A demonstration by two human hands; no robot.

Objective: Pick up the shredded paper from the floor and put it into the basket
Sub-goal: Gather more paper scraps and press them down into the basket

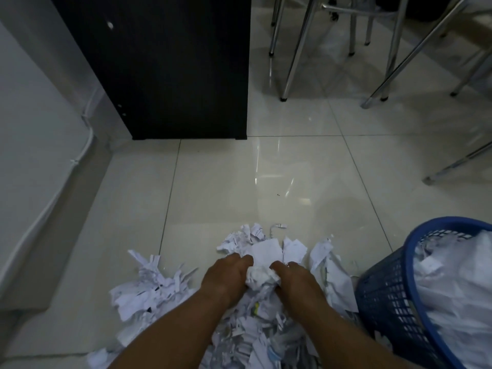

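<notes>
A heap of white shredded paper [149, 288] covers the tiled floor at the bottom centre. My left hand [226, 275] and my right hand [295, 280] are both down in the heap, fingers curled round a crumpled wad of paper [262, 276] squeezed between them. A blue plastic mesh basket [394, 296] stands at the bottom right, close beside my right arm, holding white shredded paper [458, 288]. My forearms hide part of the heap.
A black cabinet [170, 70] stands on the floor ahead at the left. Chrome chair and table legs [292, 54] crowd the upper right. A white wall with a skirting ledge [40, 214] runs along the left. Bare glossy tiles [266, 177] lie between heap and cabinet.
</notes>
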